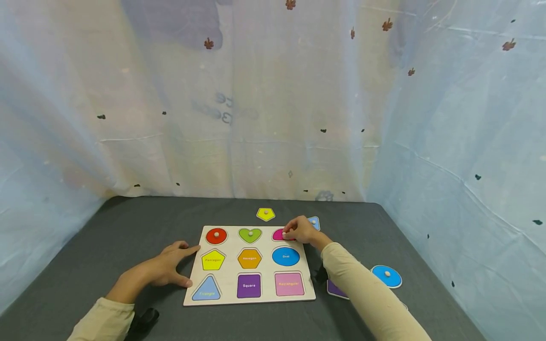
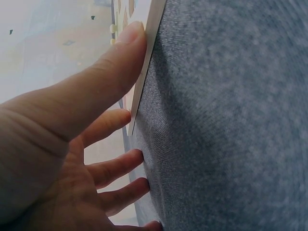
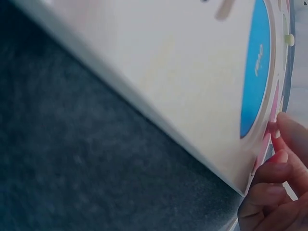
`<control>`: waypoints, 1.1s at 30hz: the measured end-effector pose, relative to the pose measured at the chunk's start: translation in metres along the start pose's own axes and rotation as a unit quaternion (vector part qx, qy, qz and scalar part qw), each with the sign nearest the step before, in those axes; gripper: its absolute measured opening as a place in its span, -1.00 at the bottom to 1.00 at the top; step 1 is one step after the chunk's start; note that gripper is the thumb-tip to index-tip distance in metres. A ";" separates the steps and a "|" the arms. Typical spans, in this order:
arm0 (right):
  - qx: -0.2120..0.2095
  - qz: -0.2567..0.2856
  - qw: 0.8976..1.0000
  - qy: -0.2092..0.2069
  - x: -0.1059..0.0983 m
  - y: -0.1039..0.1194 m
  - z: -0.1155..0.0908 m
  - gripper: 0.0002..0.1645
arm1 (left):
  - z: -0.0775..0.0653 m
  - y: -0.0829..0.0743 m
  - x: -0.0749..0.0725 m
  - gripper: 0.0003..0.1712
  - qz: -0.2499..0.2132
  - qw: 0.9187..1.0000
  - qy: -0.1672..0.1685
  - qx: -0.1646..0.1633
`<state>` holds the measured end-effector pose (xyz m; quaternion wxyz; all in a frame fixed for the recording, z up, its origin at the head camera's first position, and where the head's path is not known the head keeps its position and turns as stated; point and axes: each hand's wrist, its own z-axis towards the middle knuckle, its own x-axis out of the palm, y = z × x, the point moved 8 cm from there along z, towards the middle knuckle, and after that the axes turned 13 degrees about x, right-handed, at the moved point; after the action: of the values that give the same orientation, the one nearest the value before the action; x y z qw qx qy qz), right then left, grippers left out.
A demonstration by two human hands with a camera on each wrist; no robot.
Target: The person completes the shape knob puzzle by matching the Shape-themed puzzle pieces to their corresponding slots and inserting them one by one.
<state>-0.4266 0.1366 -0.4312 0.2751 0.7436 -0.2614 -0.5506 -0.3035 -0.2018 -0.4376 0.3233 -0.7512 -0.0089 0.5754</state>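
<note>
A white wooden shape puzzle board [image 1: 230, 260] lies on the grey cloth. My right hand [image 1: 300, 230] pinches the small knob of a magenta puzzle piece [image 1: 277, 234], which sits at the board's top right recess; the fingers cover its right part. In the right wrist view, thumb and fingertip meet at that pink knob beyond the blue oval recess [image 3: 257, 72]. At the board's left edge, my left hand [image 1: 168, 265] has its fingers spread, with thumb and index finger touching the edge. A red circle [image 1: 216, 236] and a green heart [image 1: 250, 235], both knobbed, occupy the top row.
Beyond the board lies a loose yellow pentagon piece [image 1: 266, 216]. A light blue piece [image 1: 314, 221] shows partly behind the right hand. On the right, a blue oval piece [image 1: 386, 277] and a purple piece [image 1: 336, 290] lie around the right sleeve, the purple one partly hidden. Curtains enclose the table.
</note>
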 end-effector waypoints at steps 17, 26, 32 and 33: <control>0.008 0.014 1.000 0.001 -0.002 0.019 0.006 -0.78 | 0.000 0.002 0.002 0.21 -0.001 1.000 0.005 -0.004; 0.013 0.026 1.000 0.004 0.002 0.035 0.007 -0.74 | 0.001 0.003 0.004 0.22 0.002 1.000 0.005 -0.007; 0.021 0.053 0.998 0.002 0.011 0.039 0.018 -0.69 | 0.000 0.002 0.002 0.23 0.002 1.000 0.002 -0.007; 0.020 0.058 0.998 0.003 0.012 0.039 0.019 -0.69 | 0.000 0.002 0.002 0.23 0.002 1.000 0.002 -0.008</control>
<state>-0.4449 0.0979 -0.4166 0.2923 0.7341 -0.3148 -0.5259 -0.3036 -0.2027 -0.4404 0.3165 -0.7548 -0.0113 0.5744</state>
